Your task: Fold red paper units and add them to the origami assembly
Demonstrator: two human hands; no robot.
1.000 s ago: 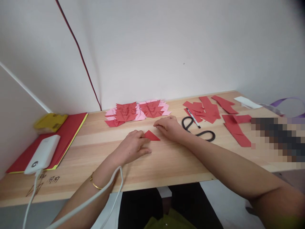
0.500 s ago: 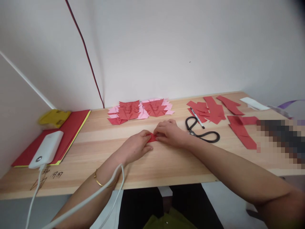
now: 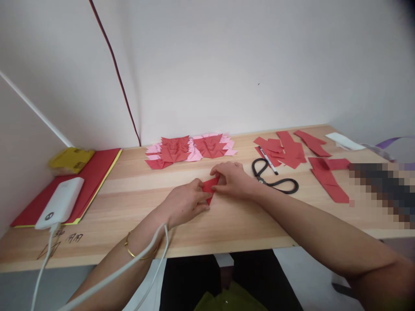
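Note:
A small folded red paper piece (image 3: 209,186) is held between both hands at the middle of the wooden table (image 3: 136,190). My left hand (image 3: 185,202) pinches its lower left edge, fingers closed on it. My right hand (image 3: 234,179) grips its upper right side with curled fingers. A gold bangle sits on my left wrist. Behind the hands, near the wall, lies a row of folded red and pink paper pieces (image 3: 191,150).
Black scissors (image 3: 275,178) and a pen (image 3: 267,159) lie right of my hands, among red paper strips (image 3: 293,153). At far left a white power bank (image 3: 60,202) with cable rests on red sheets (image 3: 94,175), beside a yellow packet (image 3: 70,159). A blurred patch covers the right edge.
The red piece lay flat as a triangle under my fingers; both hands have closed in on it and lifted and turned it between the fingertips.

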